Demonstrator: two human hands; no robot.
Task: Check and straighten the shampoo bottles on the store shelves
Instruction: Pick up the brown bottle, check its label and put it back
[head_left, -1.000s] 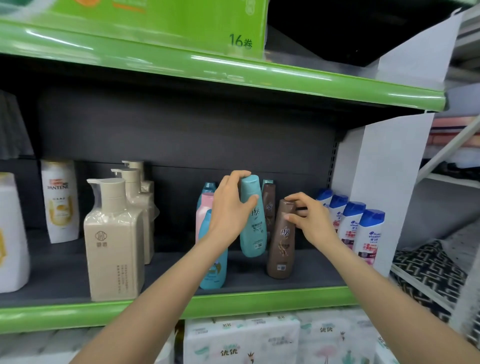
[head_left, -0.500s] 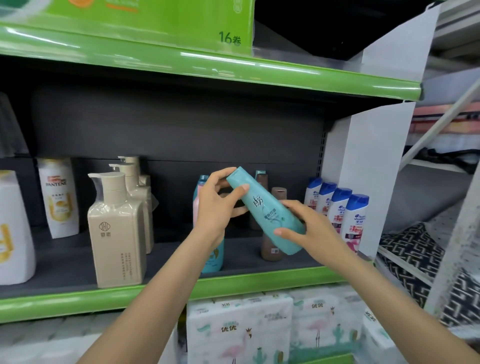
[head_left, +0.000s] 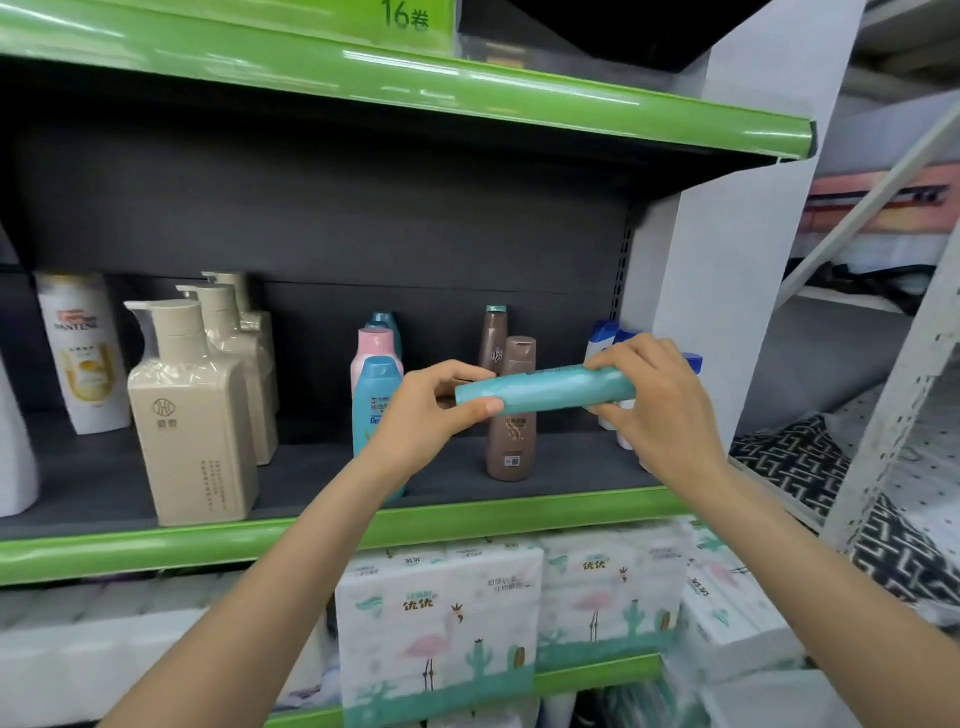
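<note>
At frame centre, the left hand (head_left: 431, 415) and right hand (head_left: 657, 410) each grip the teal shampoo bottle (head_left: 545, 389), held level.

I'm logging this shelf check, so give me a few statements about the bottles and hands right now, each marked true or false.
1. Both hands hold the teal bottle. True.
2. The teal bottle stands upright on the shelf. False: it lies sideways in the air.
3. A brown bottle stands behind it. True.
4. The left hand rests on the beige pump bottle. False: it grips the teal bottle's end; the right hand grips the other.
</note>
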